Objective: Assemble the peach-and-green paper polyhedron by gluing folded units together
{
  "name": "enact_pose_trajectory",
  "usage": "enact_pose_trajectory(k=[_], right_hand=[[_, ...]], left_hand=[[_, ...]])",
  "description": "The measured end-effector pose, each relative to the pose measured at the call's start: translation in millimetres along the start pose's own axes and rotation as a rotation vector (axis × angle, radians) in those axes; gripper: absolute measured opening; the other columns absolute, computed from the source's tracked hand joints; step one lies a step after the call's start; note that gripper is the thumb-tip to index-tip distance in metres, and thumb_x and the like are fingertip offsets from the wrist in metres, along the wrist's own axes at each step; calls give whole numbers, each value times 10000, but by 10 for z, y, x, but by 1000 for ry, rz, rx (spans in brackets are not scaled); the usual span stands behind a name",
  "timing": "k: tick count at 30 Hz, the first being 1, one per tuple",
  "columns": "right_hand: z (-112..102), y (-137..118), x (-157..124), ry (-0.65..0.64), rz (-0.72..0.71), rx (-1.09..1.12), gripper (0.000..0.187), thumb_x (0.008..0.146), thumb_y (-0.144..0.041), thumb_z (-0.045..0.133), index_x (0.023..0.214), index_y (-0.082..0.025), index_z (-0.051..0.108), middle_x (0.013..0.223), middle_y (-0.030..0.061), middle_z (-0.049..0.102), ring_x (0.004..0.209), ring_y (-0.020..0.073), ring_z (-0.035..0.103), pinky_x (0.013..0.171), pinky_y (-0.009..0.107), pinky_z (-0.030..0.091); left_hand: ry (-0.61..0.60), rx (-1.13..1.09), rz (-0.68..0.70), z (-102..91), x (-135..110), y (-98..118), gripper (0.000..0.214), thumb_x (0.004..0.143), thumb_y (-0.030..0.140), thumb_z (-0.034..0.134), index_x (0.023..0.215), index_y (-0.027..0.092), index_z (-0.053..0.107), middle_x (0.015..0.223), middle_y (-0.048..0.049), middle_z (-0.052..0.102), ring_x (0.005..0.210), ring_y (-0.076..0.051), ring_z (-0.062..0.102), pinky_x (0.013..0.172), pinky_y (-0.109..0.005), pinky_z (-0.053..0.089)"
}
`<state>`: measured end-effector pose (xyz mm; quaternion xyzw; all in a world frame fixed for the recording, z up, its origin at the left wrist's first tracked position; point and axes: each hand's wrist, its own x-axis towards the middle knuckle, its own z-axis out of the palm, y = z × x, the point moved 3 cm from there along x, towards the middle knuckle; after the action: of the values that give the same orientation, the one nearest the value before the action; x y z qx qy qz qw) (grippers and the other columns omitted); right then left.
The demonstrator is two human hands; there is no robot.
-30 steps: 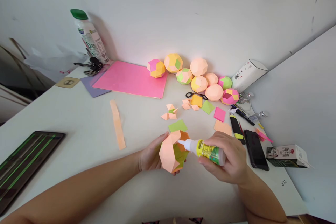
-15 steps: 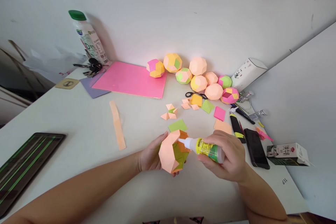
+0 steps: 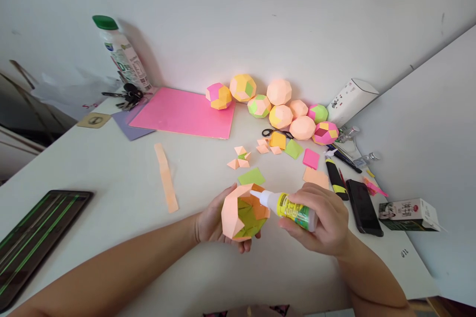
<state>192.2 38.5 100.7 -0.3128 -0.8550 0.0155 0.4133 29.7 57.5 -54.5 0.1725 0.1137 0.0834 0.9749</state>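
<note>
My left hand [image 3: 215, 220] is wrapped round a hollow paper ball [image 3: 231, 213], peach outside with green and orange inside. An opening in the ball faces me and to the right. In my right hand [image 3: 327, 218] is a glue bottle [image 3: 293, 209] with a yellow label, lying nearly level. Its white nozzle points left, and the tip is at the ball's upper rim; whether it touches I cannot tell. Just beyond the ball lies a green paper piece [image 3: 252, 176]. Small folded peach pieces [image 3: 243, 163] sit farther back on the table.
Finished paper balls [image 3: 281, 117] are grouped by the wall, with scissors [image 3: 267, 132] before them. A pink sheet [image 3: 182, 114] and a peach strip [image 3: 167, 178] lie left. A tablet [image 3: 44, 242] is at far left. On the right are a phone [image 3: 364, 206] and a milk carton [image 3: 407, 214].
My left hand has turned the paper ball slightly, so more of its green inside shows. The glue nozzle has shifted a little up and left along the rim.
</note>
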Motion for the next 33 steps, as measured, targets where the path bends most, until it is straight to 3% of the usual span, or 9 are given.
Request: enact_pose_trajectory(k=[6,18,28,33], right_hand=[[37,-20,-23,11,-60,-52,228,855,-287,629,1006,-148,530,580,20,577,480,142,451,424,266,405],[65,-54,-50,28,-80,-69,215,873,-318,609,983,-149,535,557,16,582,470,146,505,434,272,450],[49,-23,-41,1,-65,-102,229,867,-312,618,1007,-154,527,581,18,580,470,136,455,425,261,404],[63,-27,-54,5,-79,-84,236,875,-324,611,999,-140,528,590,33,592,488,148,487,445,271,428]], left_hand=[[2,4,-12,-26,-3,-10,953,708,851,309,1078,40,646,876,-177,716,637,-266,683,586,-338,498],[7,13,2,13,-5,1,915,732,834,298,1028,49,664,768,-151,710,630,-252,677,591,-318,486],[29,-6,10,5,-6,-2,905,721,830,335,1044,50,662,845,-166,720,624,-264,687,597,-339,494],[27,5,8,9,-7,0,907,732,827,323,1026,42,668,790,-163,718,630,-257,685,593,-325,493]])
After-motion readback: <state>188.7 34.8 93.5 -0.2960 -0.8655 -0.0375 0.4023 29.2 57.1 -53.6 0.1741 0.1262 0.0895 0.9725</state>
